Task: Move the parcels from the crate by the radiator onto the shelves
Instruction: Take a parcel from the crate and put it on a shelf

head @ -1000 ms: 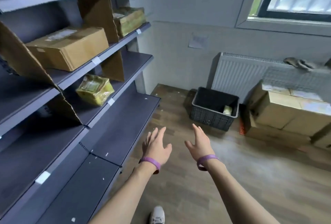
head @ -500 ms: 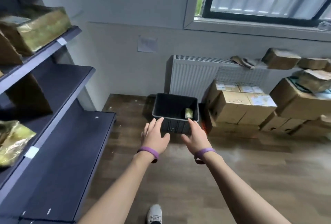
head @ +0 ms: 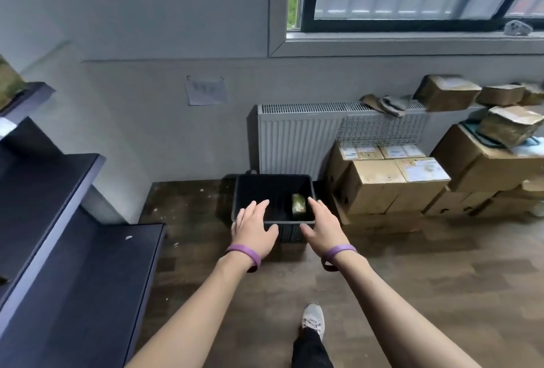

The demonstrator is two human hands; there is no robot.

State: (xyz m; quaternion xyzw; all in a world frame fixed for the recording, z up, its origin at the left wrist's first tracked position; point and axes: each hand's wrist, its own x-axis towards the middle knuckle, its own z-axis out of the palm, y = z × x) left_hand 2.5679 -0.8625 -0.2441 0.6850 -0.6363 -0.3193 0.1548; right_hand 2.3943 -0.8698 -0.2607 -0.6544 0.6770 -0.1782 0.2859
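Both hands, left hand point(head: 253, 227) and right hand point(head: 323, 224), are held open and empty toward a small, likely light, crinkly-wrapped parcel point(head: 299, 203) in the black crate point(head: 250, 191), probably best grasped by its sides.

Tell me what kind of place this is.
Likely a small parcel storeroom: dark shelves on the left, labelled cardboard boxes stacked by the radiator, a black crate holding one wrapped parcel.

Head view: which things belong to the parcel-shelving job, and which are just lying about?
Job: crate, small parcel inside it, shelves, left hand, right hand.
Lying about: stacked cardboard boxes, cloth on radiator, taped paper note.
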